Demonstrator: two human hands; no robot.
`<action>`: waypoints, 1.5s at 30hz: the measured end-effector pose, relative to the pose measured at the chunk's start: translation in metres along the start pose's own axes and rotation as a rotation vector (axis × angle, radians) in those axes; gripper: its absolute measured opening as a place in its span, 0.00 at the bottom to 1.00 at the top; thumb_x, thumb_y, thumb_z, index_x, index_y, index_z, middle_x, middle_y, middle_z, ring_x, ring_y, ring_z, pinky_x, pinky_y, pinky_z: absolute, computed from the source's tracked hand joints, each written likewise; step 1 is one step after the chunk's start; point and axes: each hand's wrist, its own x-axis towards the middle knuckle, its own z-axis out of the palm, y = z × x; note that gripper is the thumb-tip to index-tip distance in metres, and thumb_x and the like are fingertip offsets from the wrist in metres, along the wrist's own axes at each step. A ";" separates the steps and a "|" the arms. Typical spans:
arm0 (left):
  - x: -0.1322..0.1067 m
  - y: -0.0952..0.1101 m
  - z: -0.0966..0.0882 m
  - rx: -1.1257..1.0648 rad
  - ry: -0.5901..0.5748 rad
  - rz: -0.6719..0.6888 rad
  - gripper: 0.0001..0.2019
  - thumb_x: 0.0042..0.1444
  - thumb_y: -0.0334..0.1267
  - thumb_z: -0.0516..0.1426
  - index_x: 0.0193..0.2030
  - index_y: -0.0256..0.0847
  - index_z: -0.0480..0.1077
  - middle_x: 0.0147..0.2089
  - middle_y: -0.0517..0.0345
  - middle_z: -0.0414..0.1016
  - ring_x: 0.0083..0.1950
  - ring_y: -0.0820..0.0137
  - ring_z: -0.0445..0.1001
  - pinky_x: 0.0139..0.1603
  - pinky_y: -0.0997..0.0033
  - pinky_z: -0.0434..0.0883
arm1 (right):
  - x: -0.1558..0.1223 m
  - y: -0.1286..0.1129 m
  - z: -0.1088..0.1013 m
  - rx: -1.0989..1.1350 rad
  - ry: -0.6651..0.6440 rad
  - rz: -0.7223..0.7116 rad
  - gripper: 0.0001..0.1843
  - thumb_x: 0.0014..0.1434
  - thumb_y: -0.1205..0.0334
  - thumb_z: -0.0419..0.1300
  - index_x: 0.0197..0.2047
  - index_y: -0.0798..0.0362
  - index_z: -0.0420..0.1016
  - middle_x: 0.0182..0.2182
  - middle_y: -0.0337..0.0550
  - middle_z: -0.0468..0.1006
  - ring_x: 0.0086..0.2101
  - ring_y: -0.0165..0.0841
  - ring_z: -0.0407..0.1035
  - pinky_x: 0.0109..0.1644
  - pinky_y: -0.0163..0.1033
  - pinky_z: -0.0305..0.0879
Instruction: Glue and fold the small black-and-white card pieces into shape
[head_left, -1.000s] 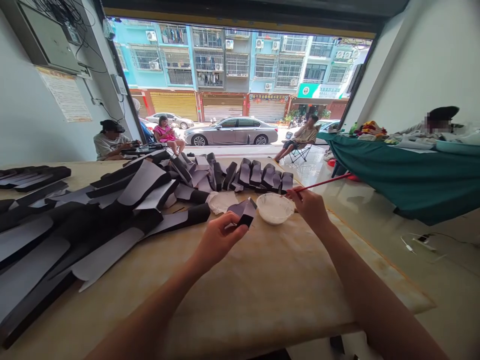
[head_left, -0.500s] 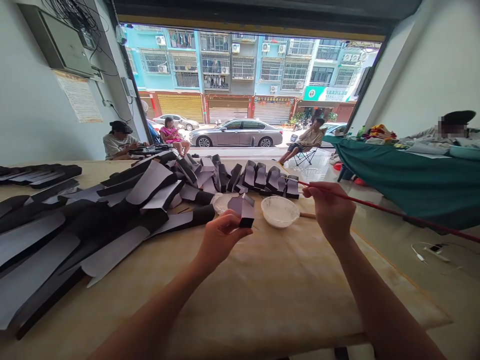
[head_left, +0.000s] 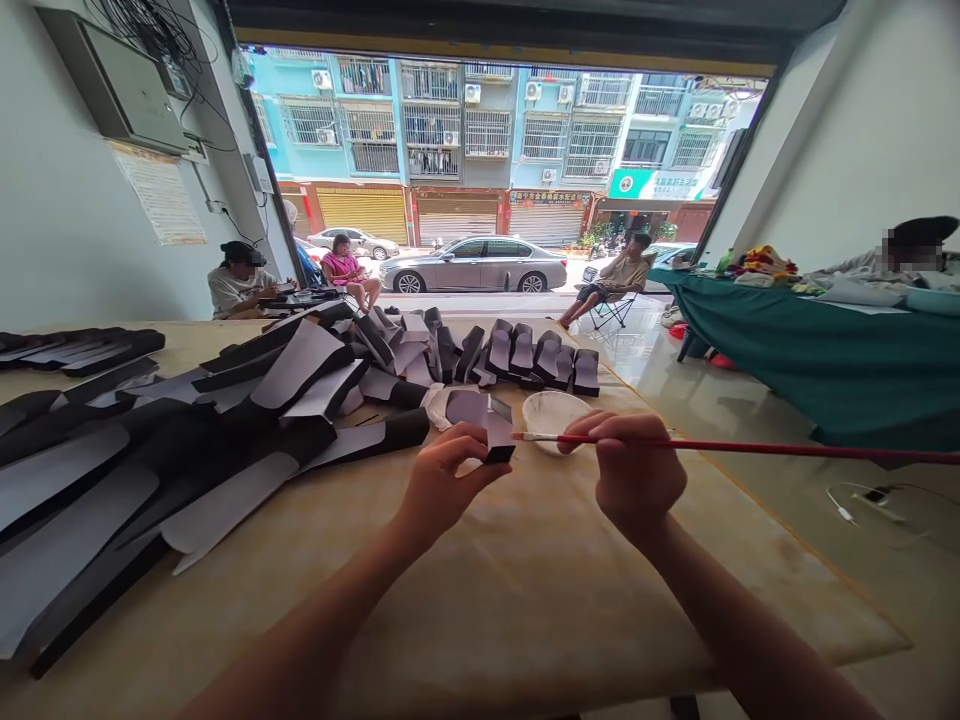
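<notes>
My left hand (head_left: 450,475) is shut on a folded piece of black material with a grey backing (head_left: 480,412), held above the tan table (head_left: 525,600). My right hand (head_left: 634,465) pinches a long red-handled brush (head_left: 750,447), and its pale tip (head_left: 525,437) points at that piece, a small gap between them. Behind the brush lies a white bowl (head_left: 551,418) with pale residue inside. Large heaps of similar black-and-grey cut pieces (head_left: 172,470) cover the table's left side, and a row of folded ones (head_left: 540,362) stands beyond my hands.
A crumpled white sheet (head_left: 436,405) lies by the heap. A co-worker (head_left: 240,282) sits beyond the table at left, and another person (head_left: 900,250) sits behind a green-draped table (head_left: 787,360) at right. A cable (head_left: 855,500) lies on the tiled floor.
My right hand has moved left and nearer, bringing the brush level across the bowl with its tip close to the held piece. The left hand has turned the piece slightly.
</notes>
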 end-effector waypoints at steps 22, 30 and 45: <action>-0.002 -0.001 -0.002 0.039 -0.015 0.031 0.09 0.49 0.36 0.64 0.25 0.38 0.68 0.34 0.55 0.68 0.37 0.71 0.69 0.39 0.71 0.67 | -0.001 0.000 -0.004 -0.037 -0.076 0.066 0.05 0.61 0.69 0.54 0.39 0.52 0.68 0.27 0.41 0.76 0.30 0.35 0.74 0.33 0.42 0.70; -0.001 0.003 0.001 0.039 -0.033 0.016 0.10 0.48 0.37 0.64 0.24 0.37 0.68 0.34 0.54 0.69 0.37 0.71 0.70 0.38 0.71 0.68 | -0.005 -0.001 -0.001 -0.059 -0.133 0.101 0.04 0.61 0.67 0.54 0.40 0.50 0.67 0.29 0.43 0.78 0.31 0.36 0.75 0.33 0.45 0.72; -0.002 0.004 0.001 0.057 -0.045 0.027 0.10 0.48 0.37 0.64 0.24 0.37 0.68 0.35 0.54 0.70 0.38 0.70 0.71 0.40 0.70 0.69 | -0.007 -0.001 -0.001 -0.079 -0.138 0.128 0.05 0.60 0.68 0.56 0.40 0.51 0.69 0.30 0.43 0.79 0.32 0.36 0.76 0.34 0.45 0.73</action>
